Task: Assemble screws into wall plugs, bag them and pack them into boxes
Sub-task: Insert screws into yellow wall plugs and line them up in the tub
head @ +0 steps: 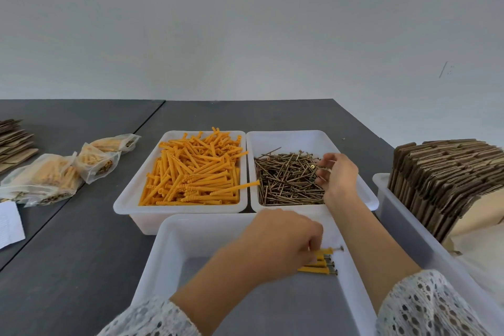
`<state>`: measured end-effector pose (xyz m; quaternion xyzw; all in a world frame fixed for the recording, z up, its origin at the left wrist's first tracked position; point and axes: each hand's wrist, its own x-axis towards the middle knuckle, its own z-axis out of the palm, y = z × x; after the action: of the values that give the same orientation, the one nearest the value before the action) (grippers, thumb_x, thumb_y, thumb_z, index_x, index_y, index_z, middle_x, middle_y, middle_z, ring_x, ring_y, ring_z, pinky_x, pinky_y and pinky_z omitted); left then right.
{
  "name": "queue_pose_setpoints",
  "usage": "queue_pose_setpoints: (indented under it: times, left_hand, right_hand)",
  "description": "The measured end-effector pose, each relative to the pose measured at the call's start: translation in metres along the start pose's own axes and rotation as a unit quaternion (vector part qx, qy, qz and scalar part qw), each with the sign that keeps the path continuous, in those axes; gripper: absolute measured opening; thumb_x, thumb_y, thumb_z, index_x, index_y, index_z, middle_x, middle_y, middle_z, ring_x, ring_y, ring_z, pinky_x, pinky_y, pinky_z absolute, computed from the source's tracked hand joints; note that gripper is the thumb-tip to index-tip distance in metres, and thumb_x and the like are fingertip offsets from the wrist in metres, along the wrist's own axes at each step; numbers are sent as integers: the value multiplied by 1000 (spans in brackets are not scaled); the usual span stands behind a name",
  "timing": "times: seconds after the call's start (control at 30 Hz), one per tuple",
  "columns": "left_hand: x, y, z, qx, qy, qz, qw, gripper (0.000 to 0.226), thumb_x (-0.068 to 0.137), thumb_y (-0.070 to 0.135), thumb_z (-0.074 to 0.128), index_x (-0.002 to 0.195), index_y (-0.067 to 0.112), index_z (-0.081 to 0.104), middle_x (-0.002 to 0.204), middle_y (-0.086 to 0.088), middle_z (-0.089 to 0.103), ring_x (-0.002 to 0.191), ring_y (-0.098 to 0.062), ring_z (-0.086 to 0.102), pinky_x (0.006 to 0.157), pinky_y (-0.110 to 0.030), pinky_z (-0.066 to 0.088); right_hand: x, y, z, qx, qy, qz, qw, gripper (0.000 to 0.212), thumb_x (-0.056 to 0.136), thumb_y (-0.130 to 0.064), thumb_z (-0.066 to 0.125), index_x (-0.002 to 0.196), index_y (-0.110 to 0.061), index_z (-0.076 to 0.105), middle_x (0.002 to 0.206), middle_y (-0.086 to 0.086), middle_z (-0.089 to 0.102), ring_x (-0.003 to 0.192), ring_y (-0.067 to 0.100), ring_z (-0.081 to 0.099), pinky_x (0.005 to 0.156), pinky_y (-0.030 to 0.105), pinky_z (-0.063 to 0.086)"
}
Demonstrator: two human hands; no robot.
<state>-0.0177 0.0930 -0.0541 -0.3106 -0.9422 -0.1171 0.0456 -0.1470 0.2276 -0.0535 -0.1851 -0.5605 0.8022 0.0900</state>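
Sitting at twelve o'clock on the dark table (81, 240), one white tray (122, 203) brims with orange wall plugs (191, 172); its neighbour at one o'clock (286, 138) holds loose screws (286, 180), where the right hand (336, 174) curls its fingers and pinches a screw. Nearest, a third tray (163, 254) holds a few assembled plugs (320, 263), which the left hand (281, 240) pinches. Filled bags (54, 172) lie at ten o'clock; flat cardboard boxes (441, 180) stand in a bin (403, 221) at three.

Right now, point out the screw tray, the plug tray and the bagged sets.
screw tray (289, 137): head view, bare far wall of the tray.
plug tray (123, 202): head view, near left rim.
bagged sets (49, 176): head view, middle of the nearest clear bag.
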Motion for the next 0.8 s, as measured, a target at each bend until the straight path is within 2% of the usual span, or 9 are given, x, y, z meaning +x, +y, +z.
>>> queue_pose_setpoints:
  times: [0.1, 0.2, 0.47, 0.6, 0.8]
  left_hand:
    - [4, 13, 19, 80, -95, -9, 992, 12, 95, 30, 58, 101, 21, 62, 102, -2, 64, 90, -27, 58, 68, -34, 34]
    - [6, 18, 29, 136, -137, -8, 981, 13, 98, 26, 54, 101, 15, 61, 103, -9, 63, 89, -33, 60, 65, -33, 30]
    - [10, 15, 44, 117, -104, -11, 988, 20, 99, 30, 54, 110, 14, 58, 107, -9, 63, 93, -34, 60, 63, -33, 27]
    - [10, 17, 49, 104, -89, 9, 991, 21, 99, 31, 55, 110, 14, 58, 106, -8, 63, 91, -34, 61, 51, -30, 16]
    - [9, 19, 44, 90, -46, 22, 995, 26, 98, 38, 54, 106, 13, 57, 100, -7, 61, 86, -34, 60, 51, -29, 16]
  right_hand:
    - [-3, 2, 5, -45, -24, -26, 998, 28, 91, -6, 37, 79, -13, 60, 65, 1, 59, 50, 14, 48, 48, 25, 40]
    - [-4, 2, 5, -65, -35, -33, 997, 28, 90, -4, 37, 79, -14, 61, 64, 1, 58, 51, 14, 48, 47, 24, 40]
    - [-4, 3, 6, -79, -51, -38, 995, 28, 90, -4, 38, 77, -13, 61, 64, 2, 58, 51, 15, 47, 47, 25, 40]
    - [-3, 3, 6, -91, -56, -43, 993, 27, 91, -5, 39, 78, -13, 61, 65, 3, 58, 51, 15, 47, 47, 25, 40]
    - [-3, 5, 6, -109, -62, -57, 990, 27, 94, -7, 39, 78, -13, 61, 65, 3, 58, 52, 15, 48, 47, 24, 41]
